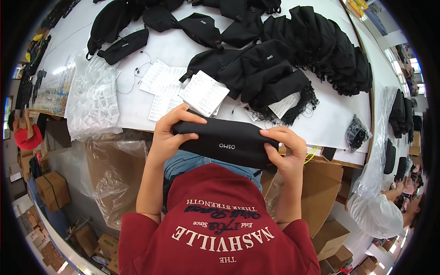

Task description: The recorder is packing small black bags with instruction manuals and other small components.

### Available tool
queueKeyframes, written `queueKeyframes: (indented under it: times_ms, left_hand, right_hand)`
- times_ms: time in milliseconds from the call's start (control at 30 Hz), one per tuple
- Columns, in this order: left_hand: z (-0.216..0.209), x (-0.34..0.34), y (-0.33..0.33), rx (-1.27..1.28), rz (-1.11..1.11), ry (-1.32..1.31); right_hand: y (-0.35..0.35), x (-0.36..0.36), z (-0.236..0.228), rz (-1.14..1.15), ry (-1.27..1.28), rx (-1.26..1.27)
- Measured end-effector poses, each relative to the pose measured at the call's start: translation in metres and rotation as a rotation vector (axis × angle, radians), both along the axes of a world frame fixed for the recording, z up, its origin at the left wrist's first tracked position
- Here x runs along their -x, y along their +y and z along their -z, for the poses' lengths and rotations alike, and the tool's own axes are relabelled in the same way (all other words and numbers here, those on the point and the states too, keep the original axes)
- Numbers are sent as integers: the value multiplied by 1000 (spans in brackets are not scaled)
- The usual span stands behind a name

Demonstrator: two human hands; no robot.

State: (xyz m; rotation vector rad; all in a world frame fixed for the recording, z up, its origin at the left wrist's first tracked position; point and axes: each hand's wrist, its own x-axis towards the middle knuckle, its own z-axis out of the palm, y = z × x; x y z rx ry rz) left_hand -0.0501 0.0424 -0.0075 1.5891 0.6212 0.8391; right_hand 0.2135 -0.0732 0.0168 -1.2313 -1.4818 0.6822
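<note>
A black fabric pouch (215,140) with small light lettering is held level in front of me, above my lap at the table's near edge. My left hand (172,133) pinches its left end between thumb and fingers. At the other end, my right hand (286,149) grips the pouch the same way. Just beyond it lie stacks of white printed cards (204,91). To the right of the cards is a heap of black pouches (247,64), with a bundle of black strings (305,105) and a white card (284,105) by its near side.
The white table (133,103) stretches ahead, with a long row of overlapping black pouches (316,41) at the right. A clear bag of white labels (94,98) hangs over its left edge. Cardboard boxes (52,190) stand below. Other people work at far left (28,135) and right (376,213).
</note>
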Motion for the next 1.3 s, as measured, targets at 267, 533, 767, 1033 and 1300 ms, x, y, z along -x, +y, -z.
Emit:
queueKeyframes:
  times_ms: [267, 533, 767, 1033, 1300]
  left_hand:
    - [-5, -3, -9, -232, -106, -171]
    - [-11, -5, -19, -351, -115, -122]
    - [-9, -7, -19, -341, -58, -38]
    - [-8, -8, -17, -137, -12, -65]
    - [-8, -9, -18, -140, -15, -80]
  right_hand:
    - [0, 1, 1, 58, 88, 67]
    - [4, 8, 2, -127, 10, 292]
    - [2, 2, -1, -86, -69, 282]
    - [-14, 10, 3, 6, 187, 48]
    - [-6, -2, -14, -62, 19, -102]
